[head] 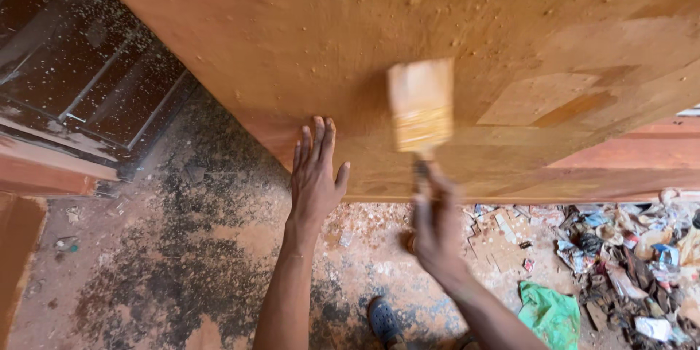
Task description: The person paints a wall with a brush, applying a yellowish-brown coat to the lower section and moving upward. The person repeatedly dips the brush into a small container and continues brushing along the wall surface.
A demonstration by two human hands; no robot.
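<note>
Right hand (437, 226) and paintbrush (421, 106) motion-blurred, wooden panel (364, 22) cropped

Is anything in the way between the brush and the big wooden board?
Nothing visible. The right hand holds the brush with its bristles right on the board; the left hand presses flat beside it.

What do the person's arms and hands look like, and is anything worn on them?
Both forearms are bare, with no sleeves in view. The left hand and right hand wear no gloves, and no rings, watch or bracelets show. The right hand is blurred, so small details cannot be told.
</note>
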